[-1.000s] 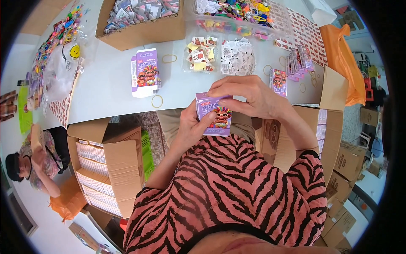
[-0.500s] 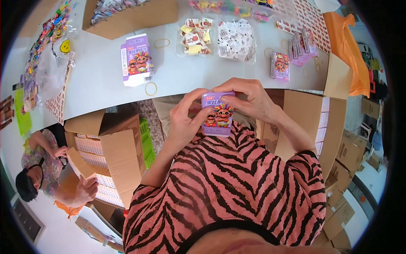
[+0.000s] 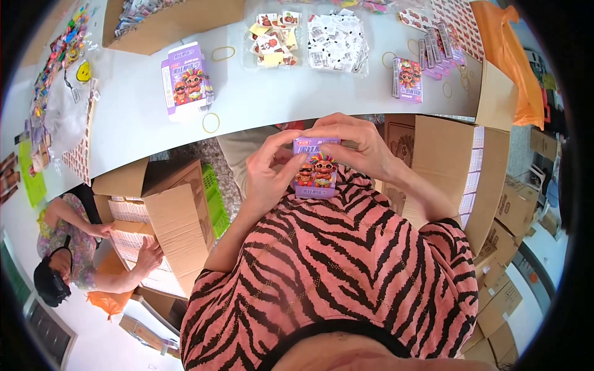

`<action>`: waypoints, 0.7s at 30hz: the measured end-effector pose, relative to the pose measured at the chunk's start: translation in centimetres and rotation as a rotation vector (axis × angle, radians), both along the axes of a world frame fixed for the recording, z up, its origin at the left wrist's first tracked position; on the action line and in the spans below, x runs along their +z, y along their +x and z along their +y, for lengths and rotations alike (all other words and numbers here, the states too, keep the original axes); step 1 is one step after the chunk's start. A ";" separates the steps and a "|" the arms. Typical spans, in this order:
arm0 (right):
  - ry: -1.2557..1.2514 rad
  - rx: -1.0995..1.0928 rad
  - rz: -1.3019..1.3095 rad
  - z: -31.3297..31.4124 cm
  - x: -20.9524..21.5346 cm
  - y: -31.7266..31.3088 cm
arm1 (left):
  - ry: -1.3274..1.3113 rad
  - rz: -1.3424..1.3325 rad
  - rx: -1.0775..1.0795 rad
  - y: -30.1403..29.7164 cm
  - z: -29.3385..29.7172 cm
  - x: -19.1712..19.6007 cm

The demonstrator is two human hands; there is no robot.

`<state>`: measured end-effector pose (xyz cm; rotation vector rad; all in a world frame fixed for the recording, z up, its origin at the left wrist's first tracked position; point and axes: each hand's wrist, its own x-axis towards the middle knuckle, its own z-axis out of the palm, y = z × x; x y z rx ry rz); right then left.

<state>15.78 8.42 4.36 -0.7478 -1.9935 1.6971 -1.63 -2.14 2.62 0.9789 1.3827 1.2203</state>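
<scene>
Both my hands hold a small purple carton (image 3: pixel 316 168) printed with cartoon figures, close to my chest and just below the white table's edge (image 3: pixel 142 133). My left hand (image 3: pixel 269 173) grips its left side with the thumb on the front. My right hand (image 3: pixel 359 143) curls over its top and right side. A flat purple carton stack (image 3: pixel 184 85) lies on the table to the upper left, and an upright purple carton (image 3: pixel 408 79) stands at the upper right.
Rubber bands (image 3: pixel 211 122) lie on the table, with clear bags of small printed pieces (image 3: pixel 337 40) behind. Open cardboard boxes stand at my left (image 3: pixel 176 210) and right (image 3: pixel 458 167). Another person (image 3: pixel 68 247) at lower left reaches into the left box.
The purple carton and both hands have come down and nearer to my chest, off the table's edge. The person at the left now has a hand in the box.
</scene>
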 end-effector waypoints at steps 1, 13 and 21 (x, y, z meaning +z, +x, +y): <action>0.000 0.000 0.002 0.0 0.1 0.0 | 0.000 0.002 0.000 0.1 0.0 0.1; 0.050 0.132 0.050 0.8 -0.2 0.4 | 0.032 0.118 -0.046 0.4 -0.4 0.0; -0.027 -0.076 -0.024 -0.7 -1.2 -0.2 | 0.098 0.190 0.085 0.9 -0.4 -0.8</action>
